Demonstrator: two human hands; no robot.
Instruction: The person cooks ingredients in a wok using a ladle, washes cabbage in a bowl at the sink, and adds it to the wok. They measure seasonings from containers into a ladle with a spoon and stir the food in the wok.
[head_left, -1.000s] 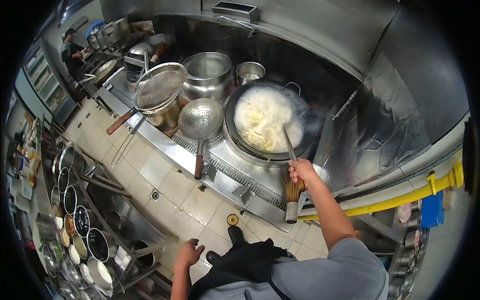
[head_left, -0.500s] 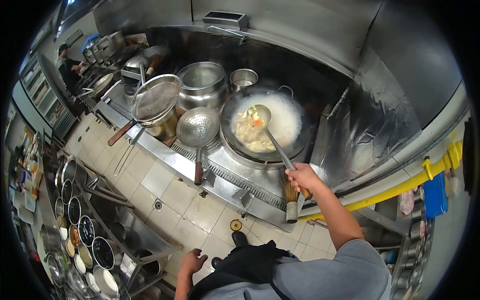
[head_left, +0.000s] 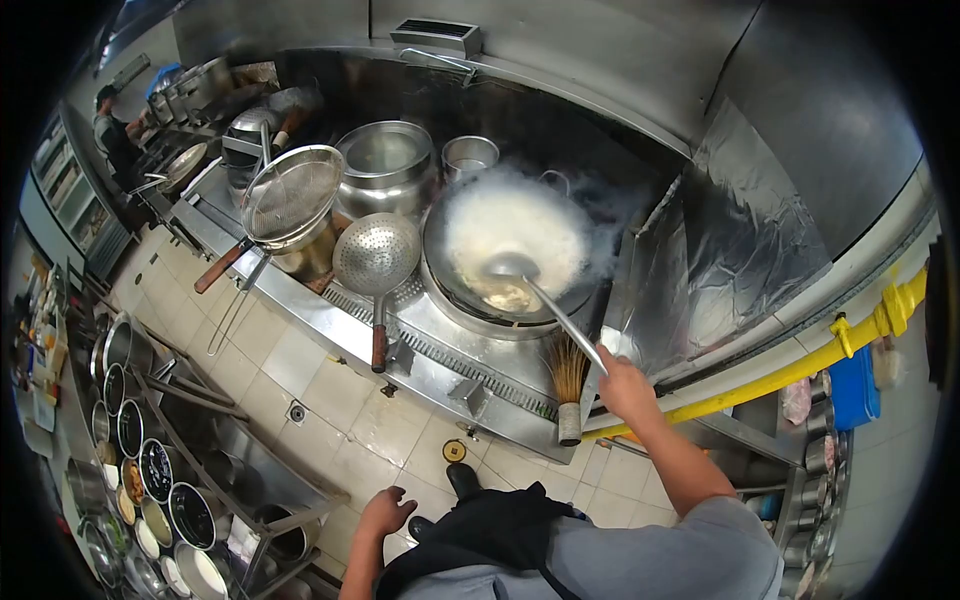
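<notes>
My right hand point(head_left: 627, 385) is wrapped round the handle of a long metal ladle point(head_left: 562, 318). The ladle's bowl dips into a wok point(head_left: 434, 262) of pale, bubbling liquid point(head_left: 515, 222), with steam rising off it. Some light-coloured food point(head_left: 508, 297) shows at the near side of the wok, partly behind the ladle. My left hand point(head_left: 386, 511) hangs low beside the apron, empty, its fingers loosely apart. Close to my right hand, a bamboo wok brush point(head_left: 568, 390) stands at the front edge of the stove.
Left of the wok lie a perforated skimmer point(head_left: 377, 254) and a mesh strainer point(head_left: 293, 195) over a pot. A lidless steel pot point(head_left: 385, 160) stands behind. Containers of ingredients point(head_left: 190, 512) line the left counter. A yellow pipe point(head_left: 760, 385) runs along the right. Another person point(head_left: 115, 135) stands far left.
The ladle's bowl, which held vegetable pieces, has turned over and moved down into the liquid. My right hand has shifted slightly right and down. More steam rises from the wok.
</notes>
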